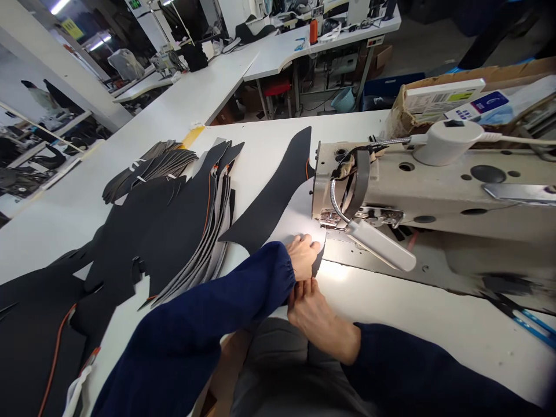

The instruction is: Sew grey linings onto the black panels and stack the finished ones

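A long curved black fabric panel (273,200) lies beside the sewing machine (360,179), with a pale grey fabric piece (295,214) over its right part. The edge of the layers runs under the machine's head, near the presser foot (330,219). My left hand (303,255) has its fingers curled down on the pale piece, just in front of the foot. Just nearer to me, my right hand (315,315) pinches the near end of the fabric, its fingertips close under the left wrist. The needle tip is too small to make out.
Left of the panel lie a stack of black panels (212,214) with orange edging and a smaller fanned stack (152,165). A lamp (382,244) hangs by the machine head. Blue-handled scissors (530,324) lie at right, and a cardboard box (399,110) stands behind the machine.
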The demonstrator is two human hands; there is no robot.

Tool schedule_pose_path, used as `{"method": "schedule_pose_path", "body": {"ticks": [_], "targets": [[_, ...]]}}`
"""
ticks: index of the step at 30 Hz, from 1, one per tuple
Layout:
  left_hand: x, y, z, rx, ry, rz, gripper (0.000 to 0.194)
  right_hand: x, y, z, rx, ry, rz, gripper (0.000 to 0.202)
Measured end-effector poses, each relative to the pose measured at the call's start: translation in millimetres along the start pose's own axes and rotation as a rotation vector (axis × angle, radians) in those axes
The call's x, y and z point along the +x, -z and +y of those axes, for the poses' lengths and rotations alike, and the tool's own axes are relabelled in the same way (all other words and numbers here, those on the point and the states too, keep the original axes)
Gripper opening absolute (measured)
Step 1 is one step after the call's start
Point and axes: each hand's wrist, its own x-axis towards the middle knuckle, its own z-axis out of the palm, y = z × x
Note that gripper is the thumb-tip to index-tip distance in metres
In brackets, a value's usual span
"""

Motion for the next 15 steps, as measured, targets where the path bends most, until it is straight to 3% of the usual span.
{"method": "schedule_pose_path", "body": {"ticks": [6, 10, 15], "targets": [[-5, -3.6, 0, 0.038, -0.019, -0.013, 0.031, 8, 7, 13, 0.101, 0.063, -0.116, 0.019], [5, -0.2, 2, 0.069, -0.044, -0.006, 0.032, 15, 19, 7, 0.177, 0.079, -0.088, 0.020], [-1, 1.3, -3, 0.049, -0.005, -0.003, 0.044, 15, 4, -2, 0.029, 0.004, -0.038, 0.023]]}}
